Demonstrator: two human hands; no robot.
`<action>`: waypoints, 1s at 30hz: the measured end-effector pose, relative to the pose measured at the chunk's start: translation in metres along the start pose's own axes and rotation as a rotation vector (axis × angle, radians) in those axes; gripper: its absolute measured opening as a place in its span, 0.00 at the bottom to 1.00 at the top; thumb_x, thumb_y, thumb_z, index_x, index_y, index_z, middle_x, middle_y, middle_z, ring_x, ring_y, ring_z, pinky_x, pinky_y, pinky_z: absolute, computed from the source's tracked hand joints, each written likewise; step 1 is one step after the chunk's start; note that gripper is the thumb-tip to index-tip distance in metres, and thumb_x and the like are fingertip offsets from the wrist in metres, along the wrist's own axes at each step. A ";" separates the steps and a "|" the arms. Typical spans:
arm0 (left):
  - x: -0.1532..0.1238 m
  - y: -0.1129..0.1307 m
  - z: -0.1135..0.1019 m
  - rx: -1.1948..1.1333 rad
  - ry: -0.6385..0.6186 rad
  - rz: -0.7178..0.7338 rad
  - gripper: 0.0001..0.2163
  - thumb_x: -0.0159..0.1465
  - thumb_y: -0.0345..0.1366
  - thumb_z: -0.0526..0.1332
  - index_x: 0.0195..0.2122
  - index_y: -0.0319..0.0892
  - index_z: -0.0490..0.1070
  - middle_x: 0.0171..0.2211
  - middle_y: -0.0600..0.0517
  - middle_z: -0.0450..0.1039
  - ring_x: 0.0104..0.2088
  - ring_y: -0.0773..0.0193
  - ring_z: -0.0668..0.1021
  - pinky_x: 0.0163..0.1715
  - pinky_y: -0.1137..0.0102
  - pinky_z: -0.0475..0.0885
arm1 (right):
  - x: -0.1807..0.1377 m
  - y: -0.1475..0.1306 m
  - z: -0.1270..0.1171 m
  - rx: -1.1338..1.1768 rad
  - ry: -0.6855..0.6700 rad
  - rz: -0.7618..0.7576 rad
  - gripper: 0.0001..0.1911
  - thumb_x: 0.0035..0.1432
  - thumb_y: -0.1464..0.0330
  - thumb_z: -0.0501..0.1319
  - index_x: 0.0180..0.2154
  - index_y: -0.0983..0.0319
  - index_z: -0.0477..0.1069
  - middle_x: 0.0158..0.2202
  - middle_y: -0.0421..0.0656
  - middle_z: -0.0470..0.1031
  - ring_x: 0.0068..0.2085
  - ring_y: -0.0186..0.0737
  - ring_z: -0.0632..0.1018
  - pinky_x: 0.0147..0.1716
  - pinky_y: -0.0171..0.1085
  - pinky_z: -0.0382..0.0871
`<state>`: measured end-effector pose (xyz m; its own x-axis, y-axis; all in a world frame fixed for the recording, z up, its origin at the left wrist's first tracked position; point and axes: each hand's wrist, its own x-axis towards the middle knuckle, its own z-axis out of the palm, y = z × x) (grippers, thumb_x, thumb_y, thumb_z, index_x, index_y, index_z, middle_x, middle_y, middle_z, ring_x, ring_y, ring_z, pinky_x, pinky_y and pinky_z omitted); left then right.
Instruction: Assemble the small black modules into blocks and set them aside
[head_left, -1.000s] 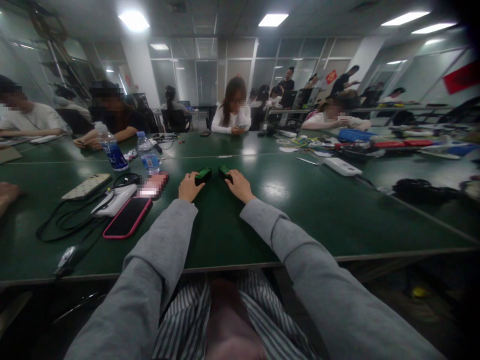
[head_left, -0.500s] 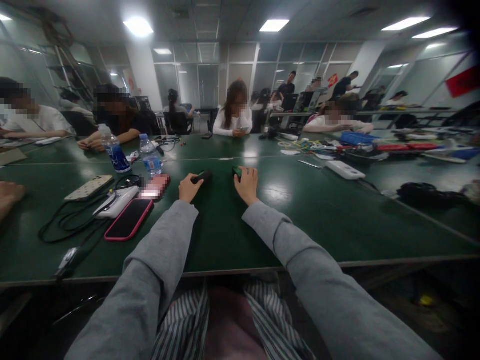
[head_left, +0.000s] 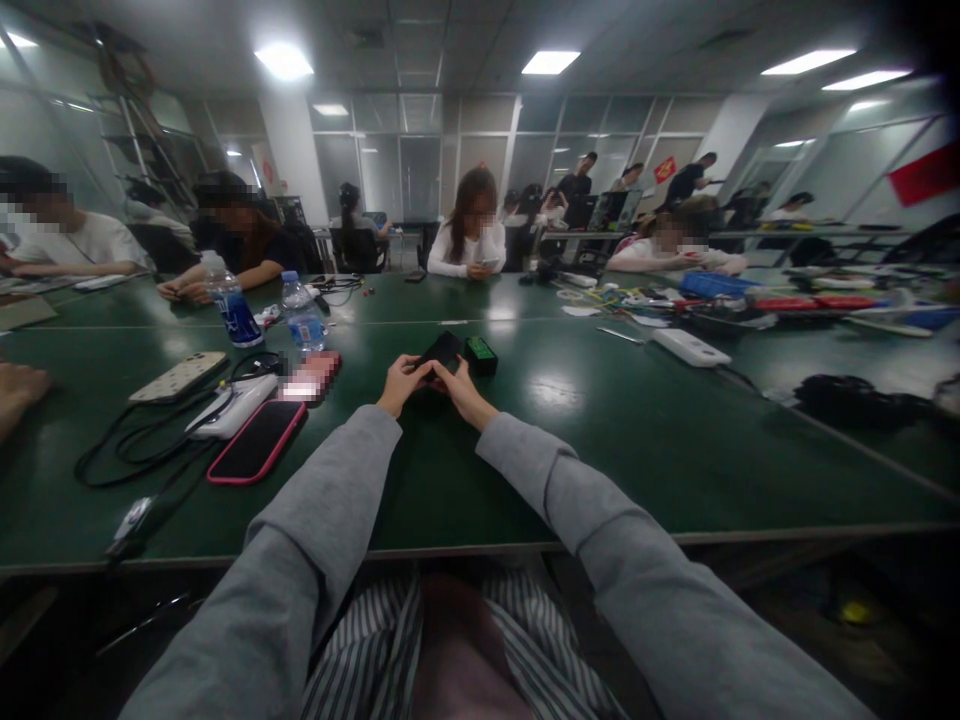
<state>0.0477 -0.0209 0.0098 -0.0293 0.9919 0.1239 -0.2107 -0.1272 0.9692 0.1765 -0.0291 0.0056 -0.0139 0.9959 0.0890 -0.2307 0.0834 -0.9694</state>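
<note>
The left grip [head_left: 400, 386] and the right grip [head_left: 461, 390] are close together, and both grasp the same dark block [head_left: 441, 350]. The fingers are bent and opened only as wide as the block requires; the two thumbs nearly meet at its near side. The block stands in a slanted position in front of the person, near the middle of the surface [head_left: 600, 440]. Whether its lower part touches the surface cannot be told, because the fingers cover it. Just to the right of it there is a green-topped box [head_left: 481, 356] with dark sides, resting on the surface, and no finger holds it.

The surface is dark green and somewhat shiny. On its left part lie a phone with a pink edge [head_left: 256, 442], a white device [head_left: 232, 405] with a black cord, a patterned phone [head_left: 178, 377] and a pink item [head_left: 311, 377], which is blurred. Behind these stand two plastic bottles, one with a dark blue label [head_left: 236, 315] and one smaller [head_left: 302, 318]. On the right are a long white device [head_left: 690, 347], a heap of black cable [head_left: 859, 390] and, farther away, a blue tray [head_left: 716, 286] among mixed items.

Across the surface sits a person in white [head_left: 469, 240], holding a phone. Other people sit or stand in the room, under bright ceiling lamps [head_left: 551, 63].
</note>
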 end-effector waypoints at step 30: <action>-0.005 0.008 0.000 -0.176 -0.091 -0.214 0.24 0.61 0.56 0.58 0.47 0.41 0.70 0.39 0.45 0.76 0.36 0.62 0.79 0.35 0.69 0.73 | -0.028 -0.020 0.002 -1.105 -0.013 -0.573 0.28 0.63 0.60 0.53 0.62 0.59 0.58 0.52 0.50 0.69 0.51 0.45 0.73 0.50 0.44 0.69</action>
<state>0.0458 -0.0271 0.0167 0.1203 0.9913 -0.0533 -0.3689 0.0944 0.9247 0.1799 -0.0587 0.0225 -0.1924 0.8070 0.5584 0.7351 0.4955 -0.4627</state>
